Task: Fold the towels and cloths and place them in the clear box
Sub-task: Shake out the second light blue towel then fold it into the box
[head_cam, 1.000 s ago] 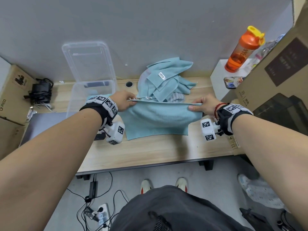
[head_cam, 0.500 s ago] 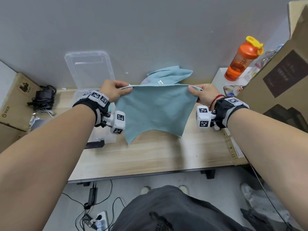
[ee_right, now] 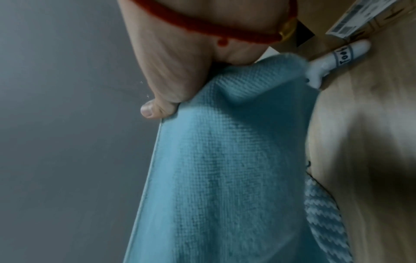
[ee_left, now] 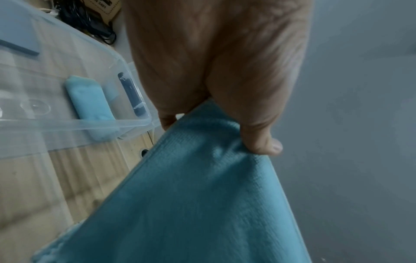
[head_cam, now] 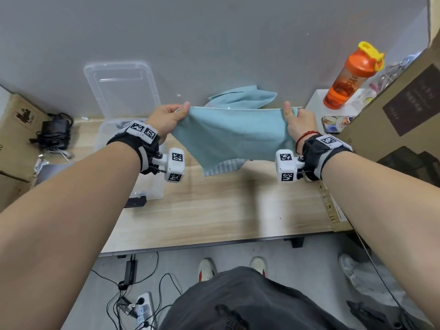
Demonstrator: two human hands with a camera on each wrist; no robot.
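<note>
Teal cloth [head_cam: 234,134] hangs stretched above the desk [head_cam: 226,206], its top corners pinched thumb-over-fingers by the left hand [head_cam: 166,120] and, further right, the right hand [head_cam: 298,122]. Soft, light and limp, it should sag wherever unsupported, so corners look the best hold. Behind it, the remaining pile [head_cam: 242,97] is mostly hidden; the clear box [head_cam: 104,136] sits beyond the left fingers.

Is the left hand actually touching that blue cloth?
Touching. The left wrist view shows the left hand pinching the blue cloth at its top corner.
</note>
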